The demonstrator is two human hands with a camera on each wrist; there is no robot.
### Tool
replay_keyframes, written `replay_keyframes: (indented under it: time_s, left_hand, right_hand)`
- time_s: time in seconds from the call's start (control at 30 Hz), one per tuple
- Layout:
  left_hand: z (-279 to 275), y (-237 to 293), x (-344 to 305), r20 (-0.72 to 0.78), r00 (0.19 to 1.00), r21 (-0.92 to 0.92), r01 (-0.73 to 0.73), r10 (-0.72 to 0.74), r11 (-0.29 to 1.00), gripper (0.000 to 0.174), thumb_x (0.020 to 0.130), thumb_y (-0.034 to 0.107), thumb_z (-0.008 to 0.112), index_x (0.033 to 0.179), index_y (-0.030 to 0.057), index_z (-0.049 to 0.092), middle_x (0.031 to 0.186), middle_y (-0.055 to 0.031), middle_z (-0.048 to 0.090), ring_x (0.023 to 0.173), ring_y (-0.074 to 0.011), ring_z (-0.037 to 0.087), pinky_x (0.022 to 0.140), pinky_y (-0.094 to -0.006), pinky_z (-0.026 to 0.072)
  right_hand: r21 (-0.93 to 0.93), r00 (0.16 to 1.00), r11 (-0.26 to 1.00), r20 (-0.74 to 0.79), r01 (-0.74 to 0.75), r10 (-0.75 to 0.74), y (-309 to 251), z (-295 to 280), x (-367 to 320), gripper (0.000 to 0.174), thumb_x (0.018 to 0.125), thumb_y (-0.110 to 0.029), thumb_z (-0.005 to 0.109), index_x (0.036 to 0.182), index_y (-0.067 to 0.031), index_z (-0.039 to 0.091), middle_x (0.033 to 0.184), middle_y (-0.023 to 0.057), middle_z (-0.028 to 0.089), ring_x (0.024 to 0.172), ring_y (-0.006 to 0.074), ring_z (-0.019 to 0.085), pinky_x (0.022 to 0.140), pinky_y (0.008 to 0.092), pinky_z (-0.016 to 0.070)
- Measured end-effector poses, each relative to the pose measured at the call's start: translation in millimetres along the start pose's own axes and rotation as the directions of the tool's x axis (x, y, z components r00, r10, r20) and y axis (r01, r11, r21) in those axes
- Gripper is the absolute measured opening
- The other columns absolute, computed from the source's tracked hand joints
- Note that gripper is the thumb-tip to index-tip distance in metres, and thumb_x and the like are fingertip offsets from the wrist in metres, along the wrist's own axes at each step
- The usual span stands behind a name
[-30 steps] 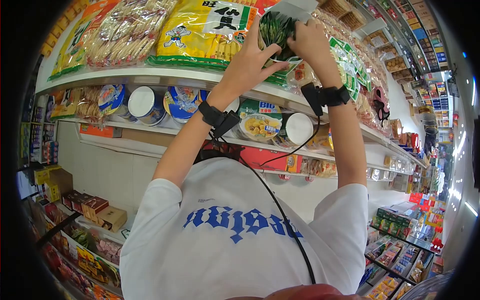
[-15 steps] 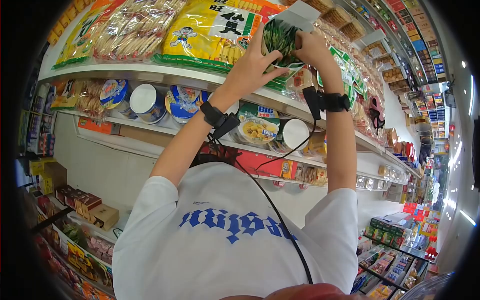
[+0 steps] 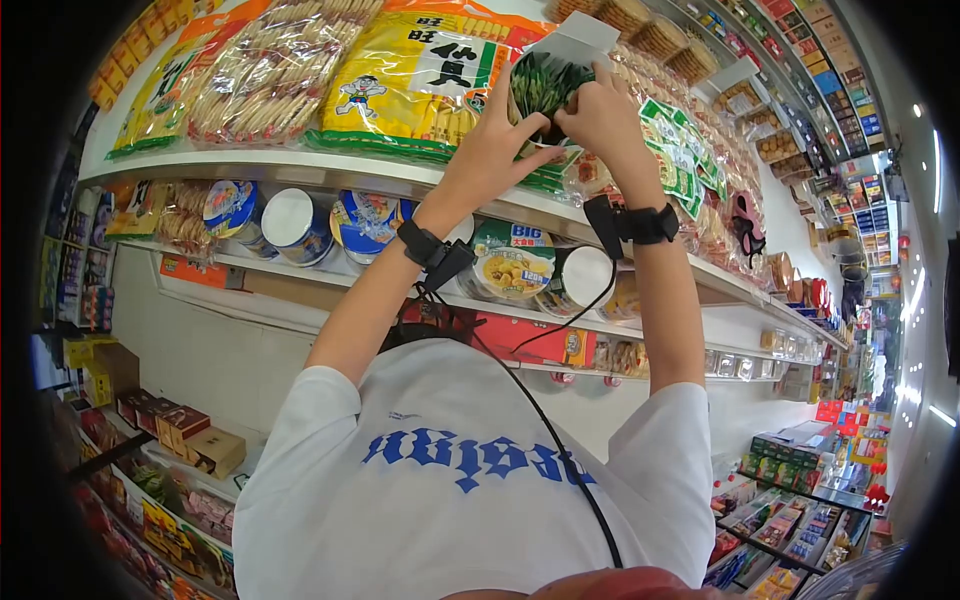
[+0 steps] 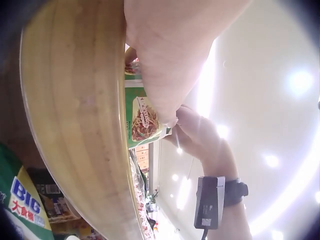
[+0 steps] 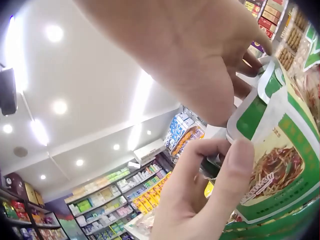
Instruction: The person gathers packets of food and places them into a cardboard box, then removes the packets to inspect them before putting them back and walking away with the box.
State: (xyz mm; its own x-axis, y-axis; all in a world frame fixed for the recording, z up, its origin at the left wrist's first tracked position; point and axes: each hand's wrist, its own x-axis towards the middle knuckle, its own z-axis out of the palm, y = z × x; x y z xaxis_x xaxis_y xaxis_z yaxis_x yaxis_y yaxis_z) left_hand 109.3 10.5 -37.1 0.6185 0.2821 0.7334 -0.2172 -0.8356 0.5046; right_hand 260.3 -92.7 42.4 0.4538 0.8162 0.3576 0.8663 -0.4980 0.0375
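Note:
A green and white carton (image 3: 583, 38) with its flap raised stands tilted over the upper shelf, full of slim dark-green packets (image 3: 540, 85). Along its left side my left hand (image 3: 497, 145) grips it, thumb by the near rim. In the right wrist view, the left thumb (image 5: 239, 159) lies against the rim, above a printed picture of shredded food on the carton (image 5: 275, 167). My right hand (image 3: 608, 122) holds the carton's right side, fingers bent over the edge and reaching in among the packets. Its fingertips are partly hidden.
A yellow snack bag (image 3: 400, 85) and a clear bag of stick snacks (image 3: 275, 75) lie left of the carton. Green-and-white sachets (image 3: 680, 150) are at its right. Instant noodle tubs (image 3: 512, 262) line the shelf below. A black cable (image 3: 545, 410) hangs across the shirt.
Both hands and the carton have shifted slightly left in the head view. The right hand has moved further in over the packets, while the left hand keeps its hold.

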Motion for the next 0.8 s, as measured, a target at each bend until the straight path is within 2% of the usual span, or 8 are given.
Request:
replay_keyframes:
  time_s: [0.17, 0.3, 0.4, 0.47, 0.57, 0.67, 0.77, 0.8]
  left_hand:
    - [-0.8, 1.1, -1.2, -0.020, 1.000, 0.006, -0.024, 0.024, 1.000, 0.040, 0.090, 0.043, 0.080, 0.115, 0.0124, 0.072, 0.165, -0.0373, 0.020, 0.142, -0.0527, 0.046, 0.104, -0.0482, 0.0527]
    - [-1.7, -1.0, -0.1, -0.054, 0.996, 0.059, -0.064, 0.067, 0.996, 0.040, 0.091, 0.042, 0.080, 0.116, 0.0129, 0.071, 0.166, -0.0367, 0.018, 0.140, -0.0517, 0.049, 0.098, -0.0472, 0.0555]
    - [-4.4, 1.4, -0.2, -0.004, 1.000, -0.001, -0.020, 0.020, 1.000, 0.039, 0.091, 0.042, 0.080, 0.115, 0.0125, 0.071, 0.166, -0.0365, 0.018, 0.139, -0.0515, 0.050, 0.096, -0.0468, 0.0562]
    - [-3.7, 1.6, -0.7, -0.012, 1.000, 0.007, -0.019, 0.020, 1.000, 0.039, 0.091, 0.041, 0.080, 0.115, 0.0121, 0.071, 0.166, -0.0364, 0.018, 0.139, -0.0511, 0.050, 0.096, -0.0466, 0.0561]
    - [-4.0, 2.6, 0.4, 0.013, 0.999, -0.033, 0.033, -0.032, 0.999, 0.038, 0.090, 0.040, 0.080, 0.113, 0.0118, 0.071, 0.166, -0.0363, 0.018, 0.139, -0.0505, 0.051, 0.097, -0.0462, 0.0559]
    - [-1.7, 0.2, -0.1, -0.001, 1.000, -0.015, 0.003, -0.003, 1.000, 0.037, 0.090, 0.040, 0.081, 0.112, 0.0117, 0.071, 0.167, -0.0355, 0.018, 0.137, -0.0499, 0.053, 0.098, -0.0461, 0.0555]
    - [-1.4, -0.5, -0.4, -0.004, 1.000, 0.011, -0.018, 0.018, 1.000, 0.037, 0.090, 0.039, 0.081, 0.113, 0.0121, 0.071, 0.167, -0.0347, 0.018, 0.137, -0.0495, 0.053, 0.099, -0.0464, 0.0547]
    - [-1.8, 0.5, -1.1, 0.005, 1.000, 0.013, -0.016, 0.016, 1.000, 0.036, 0.090, 0.039, 0.081, 0.113, 0.0123, 0.072, 0.167, -0.0345, 0.018, 0.137, -0.0494, 0.053, 0.100, -0.0466, 0.0544]
  right_hand:
    - [-0.015, 1.000, 1.000, -0.021, 0.017, -0.017, 4.6, 11.4, 5.2, 0.032, 0.075, -0.026, 0.076, 0.084, 0.0054, 0.077, 0.136, 0.0282, 0.059, 0.125, 0.0444, 0.056, 0.102, 0.0508, 0.0520]
    - [0.182, 1.000, 0.983, -0.018, 0.026, -0.023, 12.1, 11.1, 8.8, 0.032, 0.076, -0.023, 0.076, 0.073, 0.0088, 0.070, 0.130, 0.0325, 0.060, 0.117, 0.0473, 0.058, 0.099, 0.0511, 0.0521]
    - [0.389, 1.000, 0.921, 0.013, -0.019, 0.015, 22.1, 16.9, 12.5, 0.035, 0.077, -0.020, 0.075, 0.066, 0.0104, 0.062, 0.123, 0.0347, 0.063, 0.109, 0.0493, 0.061, 0.098, 0.0518, 0.0516]
    - [0.511, 0.991, 0.851, 0.108, -0.120, 0.075, 24.2, 11.2, 11.8, 0.037, 0.079, -0.018, 0.074, 0.064, 0.0105, 0.057, 0.119, 0.0352, 0.064, 0.110, 0.0502, 0.063, 0.098, 0.0518, 0.0513]
    - [0.532, 0.992, 0.839, 0.100, -0.116, 0.074, 24.4, 11.5, 12.9, 0.039, 0.084, -0.017, 0.071, 0.063, 0.0110, 0.053, 0.120, 0.0379, 0.065, 0.116, 0.0492, 0.065, 0.099, 0.0497, 0.0509]
    - [0.628, 0.985, 0.773, -0.057, -0.090, 0.161, 20.1, 15.2, 8.1, 0.037, 0.087, -0.018, 0.070, 0.067, 0.0098, 0.057, 0.129, 0.0382, 0.062, 0.127, 0.0473, 0.061, 0.103, 0.0476, 0.0501]
    - [0.714, 0.975, 0.697, -0.109, -0.058, 0.193, 33.6, 21.8, 14.5, 0.033, 0.090, -0.020, 0.071, 0.074, 0.0078, 0.061, 0.136, 0.0366, 0.061, 0.129, 0.0473, 0.060, 0.105, 0.0472, 0.0494]
    - [0.677, 0.979, 0.736, -0.132, -0.024, 0.153, 33.7, 20.8, 12.8, 0.032, 0.090, -0.021, 0.072, 0.076, 0.0070, 0.062, 0.137, 0.0356, 0.061, 0.130, 0.0474, 0.059, 0.104, 0.0475, 0.0497]
